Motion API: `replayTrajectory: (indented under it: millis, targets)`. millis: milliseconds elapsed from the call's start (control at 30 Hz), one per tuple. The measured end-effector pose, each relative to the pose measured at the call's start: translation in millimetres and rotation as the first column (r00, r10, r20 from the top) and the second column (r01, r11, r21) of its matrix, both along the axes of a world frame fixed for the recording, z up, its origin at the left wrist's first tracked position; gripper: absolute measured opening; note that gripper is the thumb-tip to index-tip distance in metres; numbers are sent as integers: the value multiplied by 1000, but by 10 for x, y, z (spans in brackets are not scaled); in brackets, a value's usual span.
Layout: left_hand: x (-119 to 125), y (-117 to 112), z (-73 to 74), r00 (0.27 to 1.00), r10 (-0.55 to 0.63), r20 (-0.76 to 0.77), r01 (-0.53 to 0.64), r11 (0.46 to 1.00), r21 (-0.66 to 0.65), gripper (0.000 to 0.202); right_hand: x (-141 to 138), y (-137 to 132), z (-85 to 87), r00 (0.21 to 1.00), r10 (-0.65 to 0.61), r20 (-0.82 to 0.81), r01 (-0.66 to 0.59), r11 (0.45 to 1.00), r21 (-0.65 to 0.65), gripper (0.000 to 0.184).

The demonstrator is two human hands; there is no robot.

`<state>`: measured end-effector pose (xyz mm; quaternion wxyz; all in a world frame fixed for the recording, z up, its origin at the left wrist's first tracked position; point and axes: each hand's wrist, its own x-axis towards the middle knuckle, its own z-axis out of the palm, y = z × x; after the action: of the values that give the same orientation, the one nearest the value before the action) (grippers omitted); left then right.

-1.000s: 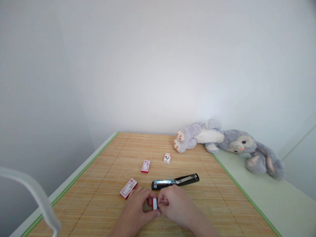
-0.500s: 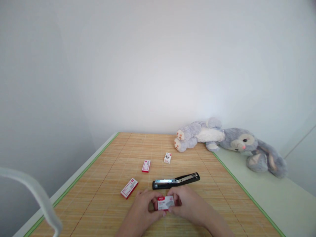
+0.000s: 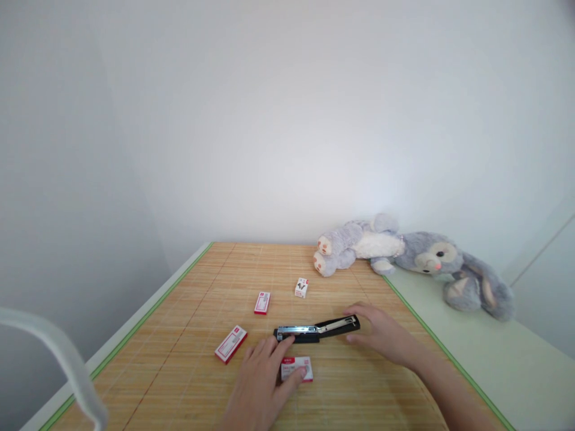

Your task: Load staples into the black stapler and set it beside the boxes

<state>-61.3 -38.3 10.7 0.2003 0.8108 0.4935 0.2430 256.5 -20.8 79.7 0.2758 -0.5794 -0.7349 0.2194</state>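
Observation:
An opened black stapler [image 3: 309,337] lies on the bamboo mat, its metal magazine exposed and its two halves spread at a wide angle. My left hand [image 3: 265,372] is open, its thumb over the near red-and-white staple box [image 3: 293,364] and its index fingertip by the stapler's left end. That box lies on the mat just in front of the stapler. At the stapler's right end is my right hand [image 3: 381,335], thumb and fingers apart on either side of the black tip. Whether those fingers touch it I cannot tell.
Two more red-and-white boxes [image 3: 230,345] lie to the left and farther back. A small white box [image 3: 301,288] stands behind the stapler. A grey plush rabbit [image 3: 404,251] lies along the wall at back right. A white curved bar [image 3: 58,353] crosses the lower left.
Both hands have let go of the near box, which now rests on the mat. My right hand has moved right and away to the stapler's end; my left fingers have spread.

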Motion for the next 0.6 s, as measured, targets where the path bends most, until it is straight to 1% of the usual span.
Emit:
replayTrajectory:
  millis: [67,133,200,267,367,467,600]
  targets:
    - [16,-7,-10,1000,1,-5,-1,1000,3,59,70,23,-34,991,47,-127,-59,994,-91,29]
    - [34,-23,-18,1000,9,-17,-9,1000,-4,68,39,47,-47,954,84,-287,-126,983,-131,28]
    - [51,-47,-21,999,22,-36,-22,1000,-12,75,-79,83,-46,907,103,-409,-165,979,-120,30]
    - [65,-71,-17,998,39,-58,-40,999,-8,77,-253,139,-39,879,119,-462,-178,980,-86,31]
    - [78,-91,3,995,54,-89,-54,999,3,73,-550,239,-18,882,167,-441,-186,983,2,29]
    - [85,-91,22,993,46,-110,-45,999,5,70,-824,317,-4,910,232,-343,-220,973,75,23]
    - [100,-90,16,993,39,-111,-38,999,13,69,-1091,367,-81,941,252,-225,-245,968,60,21]
